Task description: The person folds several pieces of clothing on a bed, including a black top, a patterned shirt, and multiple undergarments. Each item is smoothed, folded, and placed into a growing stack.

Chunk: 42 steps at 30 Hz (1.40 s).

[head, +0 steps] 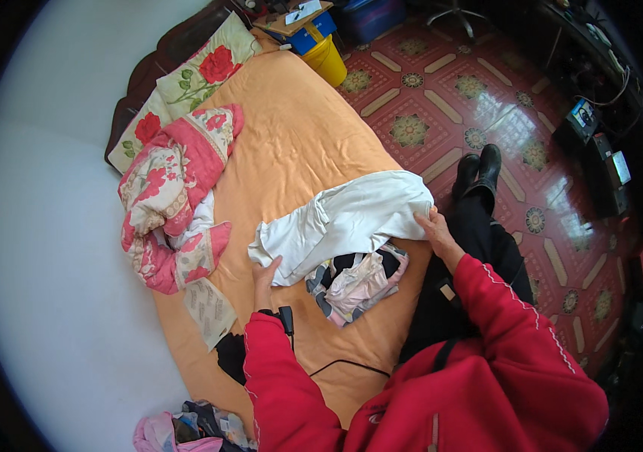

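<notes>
A white cloth garment lies stretched across the orange bed sheet, creased and folded along its length. My right hand grips its right end near the edge of the bed. At the opposite end, my left hand holds the lower corner, thumb on top and most fingers hidden beneath the cloth. Just below the garment sits a small pile of folded clothes, pale pink, black and patterned, partly covered by the white fabric.
A pink floral quilt is bunched by the wall, with rose-print pillows behind it. A patterned pale cloth, a black cloth and a black cable lie near my left arm. A yellow bucket stands beyond the bed.
</notes>
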### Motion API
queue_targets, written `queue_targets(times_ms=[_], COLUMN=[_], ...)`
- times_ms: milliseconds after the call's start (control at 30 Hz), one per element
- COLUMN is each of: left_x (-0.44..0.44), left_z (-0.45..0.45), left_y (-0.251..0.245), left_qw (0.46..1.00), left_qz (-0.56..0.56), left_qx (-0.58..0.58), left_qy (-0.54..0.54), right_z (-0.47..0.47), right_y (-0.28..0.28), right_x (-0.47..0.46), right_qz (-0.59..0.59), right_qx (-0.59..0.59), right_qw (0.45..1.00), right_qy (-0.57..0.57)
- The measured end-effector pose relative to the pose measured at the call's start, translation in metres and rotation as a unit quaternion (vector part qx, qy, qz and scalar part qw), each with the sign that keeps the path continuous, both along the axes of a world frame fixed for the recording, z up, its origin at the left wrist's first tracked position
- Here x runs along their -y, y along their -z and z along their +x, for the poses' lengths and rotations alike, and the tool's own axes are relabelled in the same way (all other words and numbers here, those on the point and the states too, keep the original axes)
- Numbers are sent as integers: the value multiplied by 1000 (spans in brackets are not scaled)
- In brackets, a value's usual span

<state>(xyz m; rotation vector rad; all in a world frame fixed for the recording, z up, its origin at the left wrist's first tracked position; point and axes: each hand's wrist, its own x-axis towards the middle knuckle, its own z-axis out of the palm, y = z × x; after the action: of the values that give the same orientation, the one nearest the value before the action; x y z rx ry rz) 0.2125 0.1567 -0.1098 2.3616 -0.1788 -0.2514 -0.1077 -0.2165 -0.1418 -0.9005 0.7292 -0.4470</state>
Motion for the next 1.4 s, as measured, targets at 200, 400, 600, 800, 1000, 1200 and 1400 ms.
queue_targets(times_ms=[200,400,600,800,1000,1200,1400], left_x=[58,47,44,139,154,95,95], left_z=[2,45,42,-11,-52,8,-7], left_y=[-66,-137,-129,-109,-72,-9,9], left_qw=[959,947,977,957,967,993,971], left_qz=[-273,-315,-10,-18,104,61,-155], left_qx=[-76,51,180,228,69,93,-179], left_qy=[-19,40,110,180,223,-33,16], right_z=[5,13,8,7,4,4,5], right_y=[-13,-46,-30,-4,-4,-7,-6], right_x=[1,-7,-8,-5,-5,-6,-6], right_qz=[-168,-275,17,-10,12,23,14], right_qx=[28,82,-57,-36,-3,-15,-14], right_qw=[983,955,998,999,1000,1000,1000], right_qy=[71,77,-7,-3,-7,0,-3])
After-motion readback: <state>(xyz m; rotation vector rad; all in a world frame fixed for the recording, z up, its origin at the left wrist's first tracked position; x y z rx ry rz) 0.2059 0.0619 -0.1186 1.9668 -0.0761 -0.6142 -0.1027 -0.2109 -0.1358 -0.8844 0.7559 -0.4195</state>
